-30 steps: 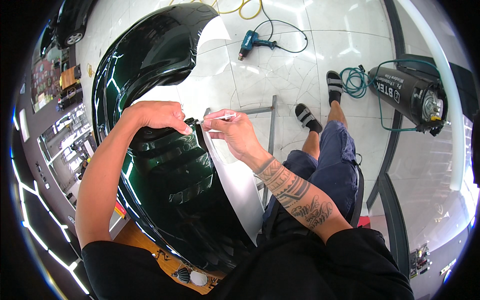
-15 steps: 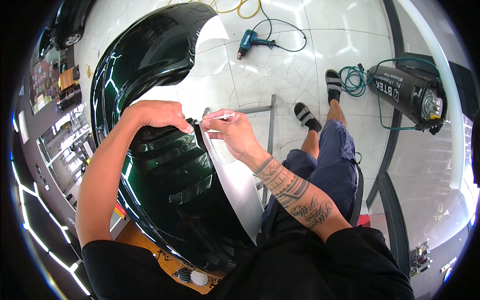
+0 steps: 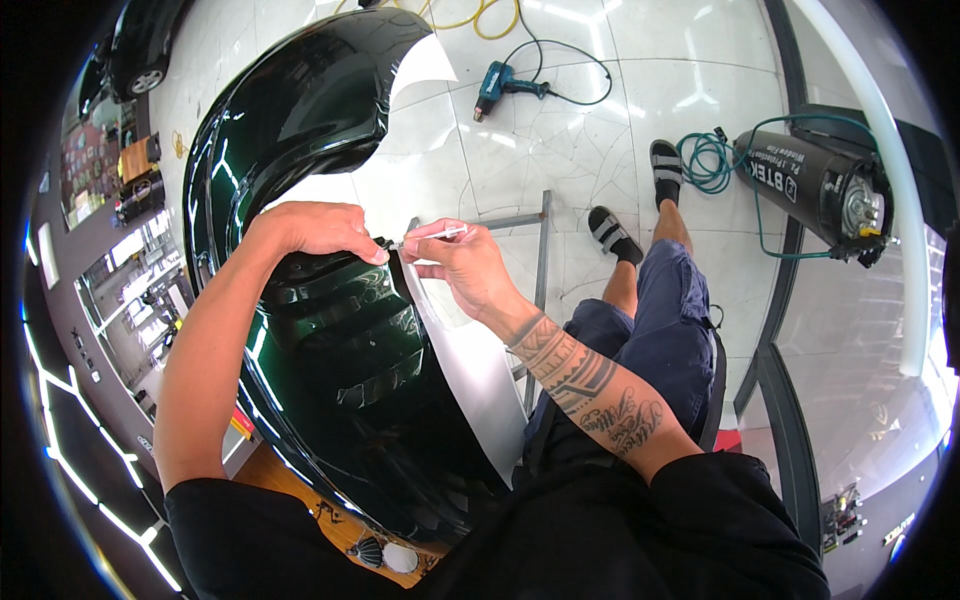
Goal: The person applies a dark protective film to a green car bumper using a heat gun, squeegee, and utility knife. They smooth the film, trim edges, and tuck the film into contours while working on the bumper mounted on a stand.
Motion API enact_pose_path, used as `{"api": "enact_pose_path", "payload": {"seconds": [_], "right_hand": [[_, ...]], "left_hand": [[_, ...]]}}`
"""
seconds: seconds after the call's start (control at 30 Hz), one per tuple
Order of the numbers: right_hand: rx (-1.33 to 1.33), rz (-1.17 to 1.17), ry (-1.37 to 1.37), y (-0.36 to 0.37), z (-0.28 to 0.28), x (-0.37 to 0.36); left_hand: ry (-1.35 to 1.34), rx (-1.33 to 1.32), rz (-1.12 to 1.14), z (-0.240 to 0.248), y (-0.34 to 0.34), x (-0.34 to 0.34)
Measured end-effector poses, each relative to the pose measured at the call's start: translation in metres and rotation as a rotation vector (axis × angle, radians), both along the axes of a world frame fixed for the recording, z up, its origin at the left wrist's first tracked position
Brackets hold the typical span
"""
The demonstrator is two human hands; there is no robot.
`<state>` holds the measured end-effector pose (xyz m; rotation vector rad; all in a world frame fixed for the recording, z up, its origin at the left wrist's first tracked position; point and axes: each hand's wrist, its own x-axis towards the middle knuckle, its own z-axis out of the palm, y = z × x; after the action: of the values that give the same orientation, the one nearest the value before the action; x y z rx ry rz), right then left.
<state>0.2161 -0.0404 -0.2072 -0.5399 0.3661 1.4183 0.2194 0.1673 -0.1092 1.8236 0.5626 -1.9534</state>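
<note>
A glossy dark green car bumper [image 3: 345,370] stretches from the upper middle down to my torso. My left hand [image 3: 325,228] is closed at its inner edge, the thumb pressing down by a small black notch; most of its fingertips are hidden. Just right of that thumb, my right hand [image 3: 462,266] pinches a slim, pale pen-shaped tool [image 3: 440,234], its tip pointing at the notch and the bumper's edge. White film or backing [image 3: 470,375] hangs along the edge below my right hand. Another white flap [image 3: 425,62] sticks out at the bumper's far end.
A grey metal stand [image 3: 543,250] shows under the bumper. On the tiled floor lie a teal heat gun [image 3: 497,88] with its cord and a yellow hose [image 3: 490,22]. A black tank [image 3: 815,185] with a green hose [image 3: 708,165] lies at the right, past my feet.
Almost nothing differs. Both hands stay at the same spot on the bumper's edge, and the view has shifted very slightly.
</note>
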Motion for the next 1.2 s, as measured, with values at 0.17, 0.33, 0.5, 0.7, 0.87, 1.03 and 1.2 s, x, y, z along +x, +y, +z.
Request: {"api": "enact_pose_path", "payload": {"seconds": [0.17,0.33,0.5,0.7,0.87,1.03,1.2], "right_hand": [[0.052,-0.123,0.321,-0.004,-0.009,-0.005],[0.031,-0.185,0.446,-0.012,-0.024,-0.008],[-0.020,-0.192,0.393,-0.022,-0.039,-0.002],[-0.059,-0.130,0.353,-0.031,-0.047,-0.003],[-0.067,-0.137,0.327,-0.035,-0.046,0.001],[-0.071,-0.159,0.299,-0.046,-0.046,0.014],[-0.113,-0.161,0.268,-0.055,-0.040,0.029]], "left_hand": [[-0.056,0.178,0.020,0.013,-0.015,0.007],[-0.240,0.021,0.108,0.018,0.016,-0.015],[-0.163,0.102,-0.111,0.046,-0.001,-0.006],[0.068,0.133,-0.018,0.035,0.004,-0.003],[0.137,0.058,0.091,0.005,0.018,-0.012],[0.269,0.213,0.167,0.008,0.005,0.009],[0.295,0.248,0.230,-0.012,0.011,0.000]]}}
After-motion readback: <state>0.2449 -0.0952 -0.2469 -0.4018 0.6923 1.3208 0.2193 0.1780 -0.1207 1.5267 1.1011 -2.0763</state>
